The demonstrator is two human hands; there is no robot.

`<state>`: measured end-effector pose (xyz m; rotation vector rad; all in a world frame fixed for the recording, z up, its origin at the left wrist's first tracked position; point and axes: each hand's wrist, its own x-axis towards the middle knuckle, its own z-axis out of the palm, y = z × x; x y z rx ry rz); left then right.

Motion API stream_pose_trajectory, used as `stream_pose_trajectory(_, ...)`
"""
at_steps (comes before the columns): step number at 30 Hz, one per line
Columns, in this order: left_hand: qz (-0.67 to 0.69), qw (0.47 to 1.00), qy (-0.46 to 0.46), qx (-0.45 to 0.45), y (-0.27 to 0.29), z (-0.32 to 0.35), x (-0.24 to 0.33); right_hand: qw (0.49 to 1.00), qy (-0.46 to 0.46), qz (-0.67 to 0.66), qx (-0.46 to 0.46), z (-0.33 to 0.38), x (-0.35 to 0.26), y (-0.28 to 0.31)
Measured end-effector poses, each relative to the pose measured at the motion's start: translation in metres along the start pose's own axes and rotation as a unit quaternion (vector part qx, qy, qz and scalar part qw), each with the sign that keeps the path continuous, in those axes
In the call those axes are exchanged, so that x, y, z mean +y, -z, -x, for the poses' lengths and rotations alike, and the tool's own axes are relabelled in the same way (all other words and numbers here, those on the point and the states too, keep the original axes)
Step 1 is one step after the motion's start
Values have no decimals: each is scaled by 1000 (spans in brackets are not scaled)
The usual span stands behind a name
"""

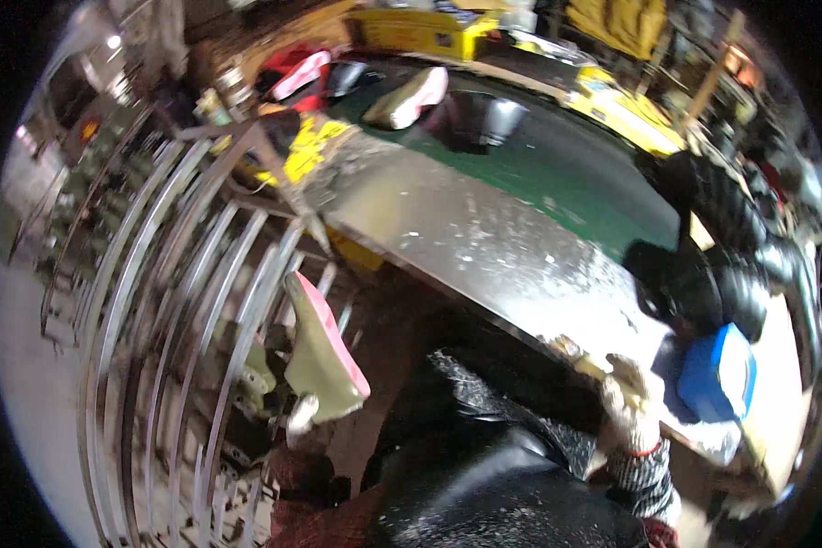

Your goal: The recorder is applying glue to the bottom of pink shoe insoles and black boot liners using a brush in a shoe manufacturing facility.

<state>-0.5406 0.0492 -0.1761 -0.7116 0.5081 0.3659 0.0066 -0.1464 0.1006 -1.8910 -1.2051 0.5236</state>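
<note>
My left hand (302, 416), in a pale glove, is closed on the lower end of an olive-green, boot-like piece (320, 356) with a pink face along one side. The piece stands tilted beside a rack of curved metal bars (192, 320). My right hand (632, 402), in a white knit glove with a striped cuff, is at the near edge of the metal-topped table (466, 237). Its fingers are bunched and blurred, close to a small pale-yellow thing (586, 367); whether they grip it cannot be made out. A shiny black apron (502, 466) covers my front.
A blue container (717, 374) stands on the table's right end, near shiny black rubber pieces (726, 274). Across the table lie a pale piece with a pink end (409, 99), a dark bucket-like vessel (479, 119) and a red item (297, 78). Yellow boxes (411, 32) line the back.
</note>
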Motion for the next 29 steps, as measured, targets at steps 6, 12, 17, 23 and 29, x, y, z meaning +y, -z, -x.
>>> stream_pose_trajectory(6, -349, 883, -231, -211, -78, -53, -121, 894, 92, 29, 437, 28, 23, 113)
stream_pose_trajectory(12, -391, 880, -205, -176, -209, -126, -269, 884, -96, 54, 454, 74, 81, 225)
stream_pose_trajectory(17, -498, 854, -96, -115, -193, -168, -288, 887, -60, 292, 353, 71, 129, 239)
stream_pose_trajectory(23, -390, 920, -46, 1, -142, -144, -251, 886, -24, 179, 427, 108, 94, 229)
stream_pose_trajectory(29, -264, 933, 204, -134, -89, -116, -228, 966, 179, 4, 185, 20, 15, 75)
